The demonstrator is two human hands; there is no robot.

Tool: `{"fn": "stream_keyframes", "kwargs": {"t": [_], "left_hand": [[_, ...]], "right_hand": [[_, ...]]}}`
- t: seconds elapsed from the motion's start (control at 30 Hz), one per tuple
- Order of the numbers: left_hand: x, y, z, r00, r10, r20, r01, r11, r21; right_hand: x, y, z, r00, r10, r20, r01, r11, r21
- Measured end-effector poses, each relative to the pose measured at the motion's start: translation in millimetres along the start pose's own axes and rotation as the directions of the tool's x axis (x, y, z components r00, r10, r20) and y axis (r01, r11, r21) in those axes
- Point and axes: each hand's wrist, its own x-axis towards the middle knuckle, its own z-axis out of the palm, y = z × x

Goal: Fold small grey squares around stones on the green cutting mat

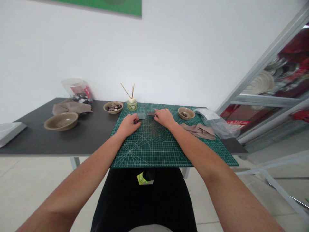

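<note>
My left hand (pixel 129 124) rests on the green cutting mat (pixel 145 154), its fingers curled together beside a small greyish translucent piece (pixel 140 115). Something dark shows at its fingertips, too small to make out. To the right, my right hand (pixel 164 117) lies on the mat with its fingers pressed at the right end of a short dark brown strip (pixel 151 114). A narrow gap separates the strip from the greyish piece. Part of the strip may be hidden under the right fingers.
Bowls of stones stand behind my left hand (pixel 113 107) and at the right (pixel 186 113). A reed diffuser (pixel 132 103), an empty-looking bowl (pixel 61 121), cloths (pixel 200 130), a plastic bag (pixel 219 124), a clear jar (pixel 78 90) and a white device (pixel 11 132) are around.
</note>
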Motion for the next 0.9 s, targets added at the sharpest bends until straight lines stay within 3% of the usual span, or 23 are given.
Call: {"fn": "stream_keyframes", "kwargs": {"t": [0.1, 0.17, 0.23, 0.3, 0.33, 0.4, 0.53, 0.7, 0.9], "left_hand": [[0, -1, -0.2, 1.0, 0.005, -0.004, -0.005, 1.0, 0.006], [0, -1, -0.2, 1.0, -0.004, -0.003, 0.004, 1.0, -0.002], [-1, -1, 0.1, 1.0, -0.019, -0.001, 0.019, 0.999, -0.034], [-1, 0, 0.8, 1.0, -0.032, 0.0, 0.031, 0.997, -0.074], [-2, 1, 1.3, 1.0, -0.029, 0.003, 0.029, 0.995, -0.095], [-3, 2, 2.1, 1.0, -0.012, 0.013, 0.014, 0.988, -0.153], [-4, 4, 3.0, 0.997, 0.039, 0.06, -0.023, 0.969, -0.247], [-4, 6, 3.4, 0.984, 0.097, 0.147, -0.071, 0.982, -0.174], [-4, 6, 5.4, 0.978, 0.11, 0.175, -0.079, 0.98, -0.18]], "right_hand": [[-2, 0, -10, 0.969, 0.19, -0.156, -0.152, 0.962, 0.226], [-6, -4, -18, 0.912, 0.369, -0.181, -0.256, 0.855, 0.451], [-13, -12, -23, 0.877, 0.467, -0.112, -0.263, 0.661, 0.702], [-23, -23, -23, 0.859, 0.511, 0.028, -0.263, 0.394, 0.88], [-27, -29, -22, 0.853, 0.518, 0.072, -0.264, 0.308, 0.914], [-36, -39, -16, 0.848, 0.516, 0.119, -0.272, 0.231, 0.934], [-45, -51, -4, 0.839, 0.525, 0.142, -0.321, 0.268, 0.908], [-45, -57, 3, 0.888, 0.443, 0.127, -0.302, 0.351, 0.887], [-38, -62, 6, 0.957, 0.274, 0.09, -0.191, 0.369, 0.91]]}}
